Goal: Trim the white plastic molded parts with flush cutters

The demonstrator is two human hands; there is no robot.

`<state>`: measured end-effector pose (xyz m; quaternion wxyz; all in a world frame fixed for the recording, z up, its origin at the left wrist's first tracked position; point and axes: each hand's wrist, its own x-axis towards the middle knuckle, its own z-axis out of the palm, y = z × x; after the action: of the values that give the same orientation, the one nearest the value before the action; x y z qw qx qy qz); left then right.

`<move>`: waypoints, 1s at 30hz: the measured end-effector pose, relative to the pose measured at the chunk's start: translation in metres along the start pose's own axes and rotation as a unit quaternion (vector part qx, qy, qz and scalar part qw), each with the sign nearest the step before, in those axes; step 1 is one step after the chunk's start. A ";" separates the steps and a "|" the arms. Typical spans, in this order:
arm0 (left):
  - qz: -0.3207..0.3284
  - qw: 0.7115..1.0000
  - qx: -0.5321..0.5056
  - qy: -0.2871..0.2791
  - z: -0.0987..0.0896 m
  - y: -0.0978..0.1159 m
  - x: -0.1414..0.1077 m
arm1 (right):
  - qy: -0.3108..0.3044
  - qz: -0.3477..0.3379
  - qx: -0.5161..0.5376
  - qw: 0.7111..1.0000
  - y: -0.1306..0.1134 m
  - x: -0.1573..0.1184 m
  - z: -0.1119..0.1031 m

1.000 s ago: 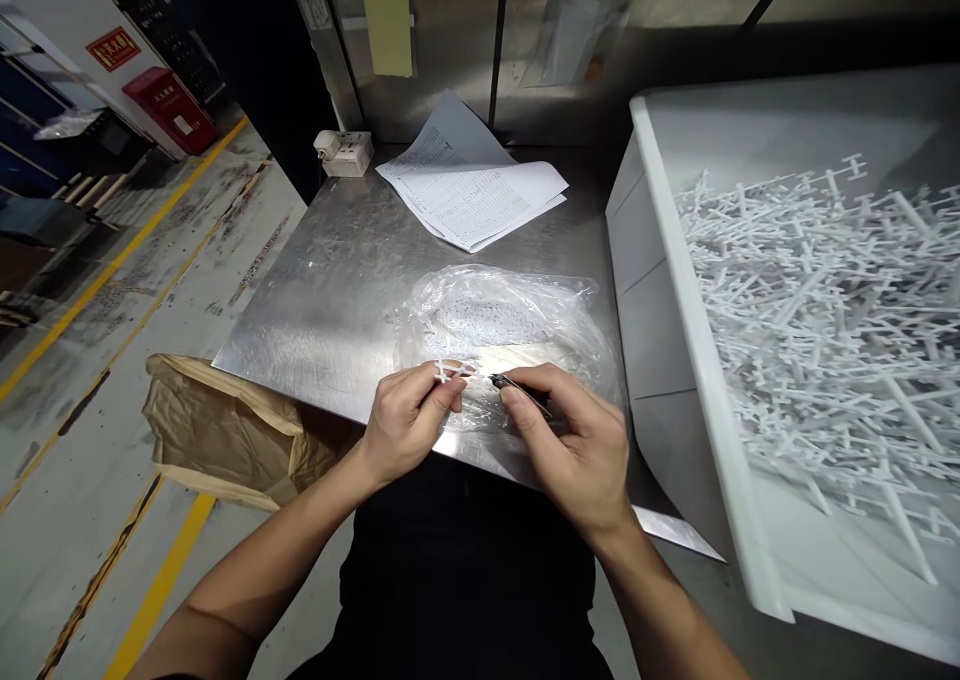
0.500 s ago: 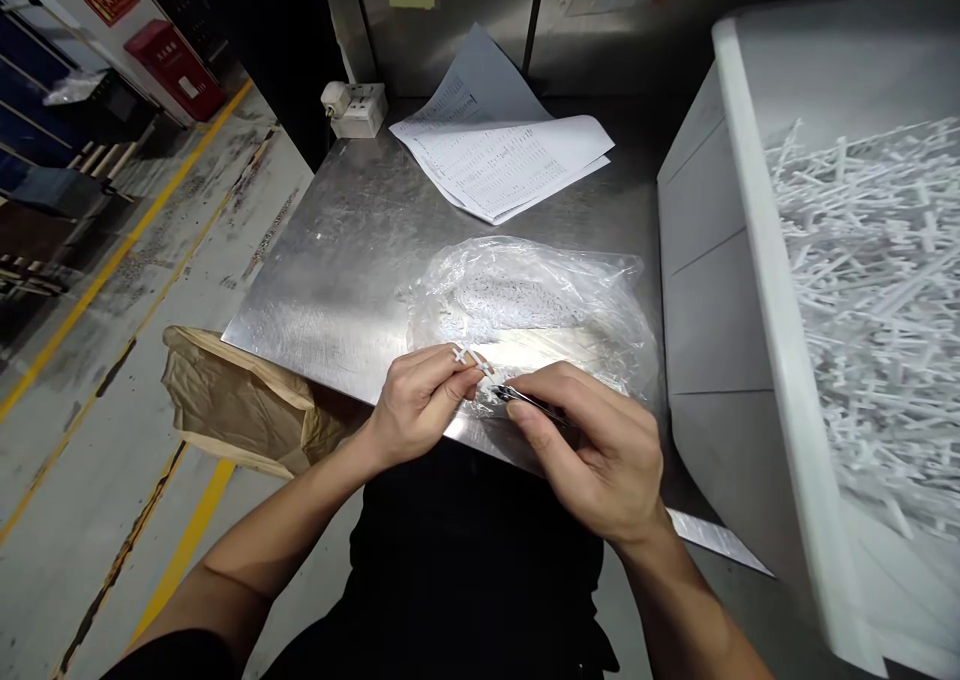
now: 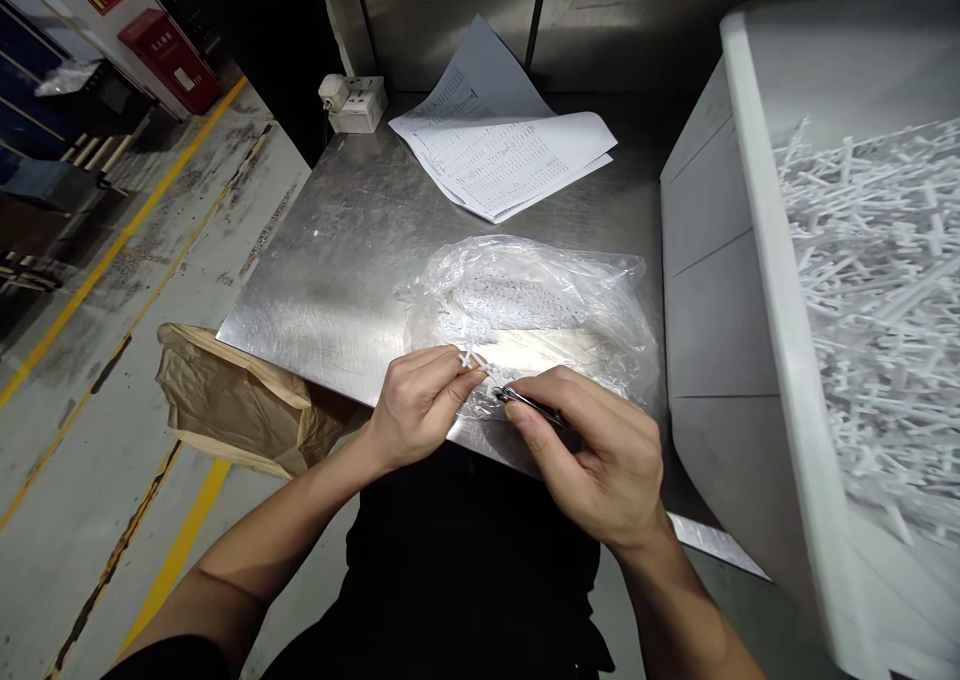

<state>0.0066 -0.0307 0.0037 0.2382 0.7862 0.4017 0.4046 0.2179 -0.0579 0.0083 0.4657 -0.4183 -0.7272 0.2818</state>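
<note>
My left hand pinches a thin white plastic sprue with short cross branches between thumb and forefinger. My right hand is closed around a small pair of metal nippers, their dark tips pointing left, close to the sprue. Whether the jaws touch it, I cannot tell. Under and behind both hands lies a clear plastic bag with many tiny pieces in it. Most of the nippers' handles are hidden by my right hand.
A white bin heaped with white plastic sprues stands at the right. Printed sheets and a power socket lie at the back of the metal table. An open brown paper bag is below the left edge.
The sprue has turned slightly in my left fingers, and its lower end has moved away from the nippers' tips. Both hands stay nearly in place, and the view has shifted a little.
</note>
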 end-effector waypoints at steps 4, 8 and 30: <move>-0.001 1.000 0.004 0.000 0.000 0.000 0.000 | -0.005 0.007 0.005 1.000 0.000 0.000 0.000; -0.006 1.000 0.010 0.001 0.001 0.000 0.000 | -0.003 0.032 0.013 0.999 -0.002 0.002 0.000; 0.013 0.992 0.125 0.011 0.012 -0.001 -0.006 | 0.004 0.193 0.092 0.977 -0.002 0.009 -0.002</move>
<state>0.0140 -0.0354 -0.0064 0.1286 0.8105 0.4417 0.3626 0.2169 -0.0509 0.0142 0.4418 -0.5070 -0.6022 0.4303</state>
